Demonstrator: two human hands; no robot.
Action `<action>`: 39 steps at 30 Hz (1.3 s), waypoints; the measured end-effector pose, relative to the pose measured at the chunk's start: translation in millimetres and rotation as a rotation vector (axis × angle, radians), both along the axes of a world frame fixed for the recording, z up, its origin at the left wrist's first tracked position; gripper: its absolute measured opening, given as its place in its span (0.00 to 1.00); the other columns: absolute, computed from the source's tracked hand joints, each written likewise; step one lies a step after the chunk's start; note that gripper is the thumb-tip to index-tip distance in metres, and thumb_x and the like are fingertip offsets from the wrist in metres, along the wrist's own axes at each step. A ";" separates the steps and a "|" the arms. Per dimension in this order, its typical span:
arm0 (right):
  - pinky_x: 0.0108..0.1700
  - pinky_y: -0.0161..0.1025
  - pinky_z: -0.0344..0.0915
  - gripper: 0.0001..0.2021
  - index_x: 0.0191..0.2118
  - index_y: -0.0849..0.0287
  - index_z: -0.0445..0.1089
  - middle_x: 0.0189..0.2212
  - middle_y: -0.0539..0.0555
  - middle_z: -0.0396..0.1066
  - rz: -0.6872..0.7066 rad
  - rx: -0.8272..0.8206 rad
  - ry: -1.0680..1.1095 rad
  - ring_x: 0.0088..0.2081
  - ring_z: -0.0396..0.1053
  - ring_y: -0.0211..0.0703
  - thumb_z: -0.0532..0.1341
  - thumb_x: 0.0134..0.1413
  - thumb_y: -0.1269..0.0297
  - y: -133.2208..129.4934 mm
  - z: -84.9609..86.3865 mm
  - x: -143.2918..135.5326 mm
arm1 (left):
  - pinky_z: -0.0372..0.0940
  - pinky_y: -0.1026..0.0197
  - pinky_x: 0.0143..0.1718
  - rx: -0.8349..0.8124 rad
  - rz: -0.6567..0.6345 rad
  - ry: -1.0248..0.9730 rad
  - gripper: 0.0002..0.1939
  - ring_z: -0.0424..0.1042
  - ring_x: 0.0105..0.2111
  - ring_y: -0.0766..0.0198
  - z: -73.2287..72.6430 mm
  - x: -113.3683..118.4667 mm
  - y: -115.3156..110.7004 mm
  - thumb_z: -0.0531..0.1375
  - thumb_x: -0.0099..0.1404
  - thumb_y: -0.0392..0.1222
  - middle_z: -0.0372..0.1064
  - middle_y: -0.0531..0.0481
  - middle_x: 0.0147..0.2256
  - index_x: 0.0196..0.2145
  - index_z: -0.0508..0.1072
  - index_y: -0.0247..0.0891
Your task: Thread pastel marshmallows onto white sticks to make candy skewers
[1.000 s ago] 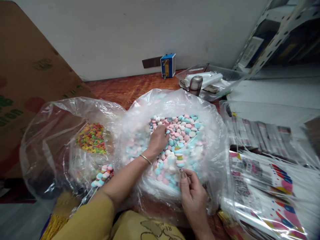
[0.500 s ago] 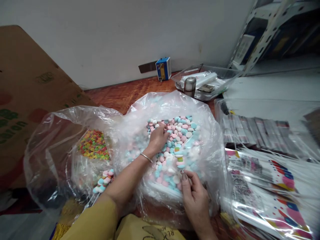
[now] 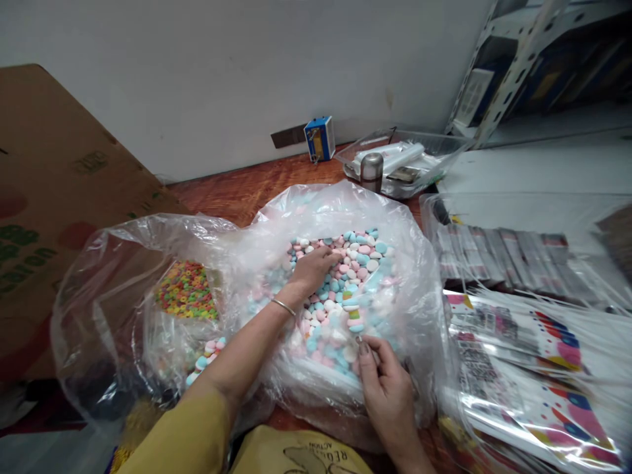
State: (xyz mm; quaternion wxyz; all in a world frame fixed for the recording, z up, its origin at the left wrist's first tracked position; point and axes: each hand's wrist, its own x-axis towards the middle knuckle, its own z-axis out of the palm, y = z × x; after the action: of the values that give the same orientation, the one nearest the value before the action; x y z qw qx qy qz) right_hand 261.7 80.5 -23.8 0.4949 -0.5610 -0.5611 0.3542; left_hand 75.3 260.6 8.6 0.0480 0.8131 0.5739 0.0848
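Pink, blue and white candies (image 3: 345,266) fill a large clear plastic bag (image 3: 415,263). My left hand (image 3: 313,268), with a bracelet at the wrist, reaches into them; its fingertips are together at the candies, and what they grip, if anything, is too small to tell. Nearer to me, my right hand (image 3: 385,382) pinches the lower end of a thin stick or string. Above its fingers stands a short stack of candies and coloured rings (image 3: 354,313), in line with that pinch.
At the left, another clear bag holds small coloured rings (image 3: 187,289), beside a cardboard box (image 3: 59,197). Behind are a blue box (image 3: 320,139), a jar (image 3: 372,172) and a plastic tray (image 3: 459,151). Printed wrappers (image 3: 523,388) lie at the right.
My left hand has shifted slightly right over the candies, its fingers now stretching further that way. My right hand has stayed nearly still with the stack. The view has tilted slightly.
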 end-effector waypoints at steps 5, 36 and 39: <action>0.23 0.33 0.65 0.15 0.39 0.59 0.73 0.22 0.50 0.76 0.010 0.009 -0.017 0.21 0.74 0.42 0.55 0.68 0.54 0.1 3.1 -1.3 | 0.62 0.58 0.40 0.049 -0.034 -0.054 0.16 0.72 0.47 0.55 -5.4 -3.1 -0.1 0.55 0.71 0.34 0.74 0.47 0.49 0.50 0.77 0.48; 0.20 0.32 0.50 0.17 0.41 0.59 0.73 0.18 0.44 0.56 0.157 -0.107 0.059 0.19 0.55 0.37 0.57 0.66 0.50 -33.0 29.9 -10.3 | 0.72 0.56 0.46 -0.562 0.321 -1.793 0.25 0.79 0.38 0.60 36.1 -7.4 -121.8 0.77 0.48 0.42 0.80 0.45 0.41 0.45 0.83 0.37; 0.20 0.32 0.49 0.17 0.40 0.59 0.73 0.19 0.45 0.59 0.167 -0.134 0.071 0.20 0.56 0.36 0.58 0.66 0.49 -31.9 28.6 -11.1 | 0.72 0.55 0.47 -0.565 0.307 -1.773 0.25 0.79 0.38 0.59 36.6 -5.1 -123.2 0.77 0.49 0.42 0.80 0.45 0.42 0.45 0.83 0.38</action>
State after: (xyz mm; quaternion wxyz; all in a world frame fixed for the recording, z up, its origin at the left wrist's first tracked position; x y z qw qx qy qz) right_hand 250.6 48.6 4.7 0.4445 -0.5314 -0.5630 0.4507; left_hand 70.2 137.4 45.2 0.6509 0.3259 0.4284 0.5354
